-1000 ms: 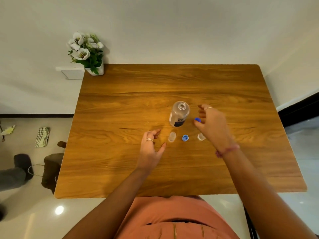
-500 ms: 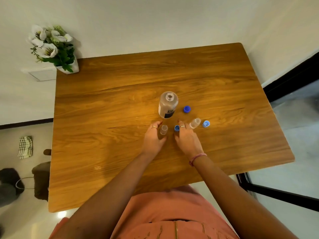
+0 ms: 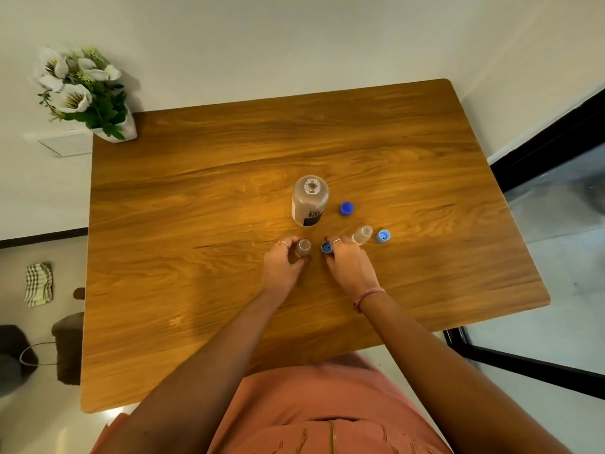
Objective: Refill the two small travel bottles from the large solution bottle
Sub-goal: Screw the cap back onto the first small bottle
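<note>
While the large solution bottle [image 3: 309, 200] stands uncapped just beyond the fingertips, one small travel bottle [image 3: 302, 248] is gripped upright by the curled fingers of the left hand [image 3: 282, 263]. A blue cap [image 3: 326, 247] is pinched by the right hand [image 3: 348, 264]. The second travel bottle [image 3: 362, 234] is seen just right of the right fingers, a light-blue cap [image 3: 382, 235] beside it, a dark-blue cap [image 3: 346, 208] beyond. Bare wooden table [image 3: 196, 224] is left on every side, its edges well apart from the hands.

Left hand [image 3: 281, 268] and right hand [image 3: 349, 269] reach forward, each grip curled.
</note>
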The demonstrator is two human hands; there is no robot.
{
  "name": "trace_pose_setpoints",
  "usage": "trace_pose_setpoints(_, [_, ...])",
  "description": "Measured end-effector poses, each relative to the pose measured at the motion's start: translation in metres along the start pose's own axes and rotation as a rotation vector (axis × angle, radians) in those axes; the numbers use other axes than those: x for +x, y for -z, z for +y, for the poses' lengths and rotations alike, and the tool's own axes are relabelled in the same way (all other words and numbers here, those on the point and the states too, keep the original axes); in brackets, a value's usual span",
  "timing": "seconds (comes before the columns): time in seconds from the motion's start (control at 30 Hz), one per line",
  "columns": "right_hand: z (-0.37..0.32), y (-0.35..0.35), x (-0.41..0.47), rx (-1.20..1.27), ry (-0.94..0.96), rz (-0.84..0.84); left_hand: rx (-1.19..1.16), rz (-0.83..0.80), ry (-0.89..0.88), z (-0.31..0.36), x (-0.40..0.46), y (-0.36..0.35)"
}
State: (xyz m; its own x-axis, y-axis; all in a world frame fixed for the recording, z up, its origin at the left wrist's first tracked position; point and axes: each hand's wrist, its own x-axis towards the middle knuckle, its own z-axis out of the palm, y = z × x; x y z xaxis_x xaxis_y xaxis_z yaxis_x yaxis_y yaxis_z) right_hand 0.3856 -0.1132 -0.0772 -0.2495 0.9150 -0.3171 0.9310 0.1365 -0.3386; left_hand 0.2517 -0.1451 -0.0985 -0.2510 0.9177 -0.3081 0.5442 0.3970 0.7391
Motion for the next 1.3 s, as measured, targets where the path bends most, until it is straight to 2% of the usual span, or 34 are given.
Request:
trace_pose_setpoints(0.37, [0.005,0.054,-0.013,0.267,0.135,0.292,-0.327,0.142,-0.122,0.041,-0.016,0.028])
trace_pose_setpoints(0.6, [0.007,0.101,-0.01,0.394,0.144,0.403,-0.382,0.223,-0.212,0.081,-0.016,0.045])
trace_pose_setpoints(0.77, [0.003,0.136,-0.012,0.578,0.171,0.421,-0.38,0.252,-0.216,0.107,-0.017,0.053])
trace_pose_setpoints(0.93, [-0.001,0.164,-0.011,0.762,0.182,0.361,-0.419,0.293,-0.203,0.132,-0.019,0.061])
trace_pose_setpoints(1.3, [-0.022,0.239,-0.009,1.012,0.362,0.326,-0.482,0.372,-0.331,0.191,-0.021,0.091])
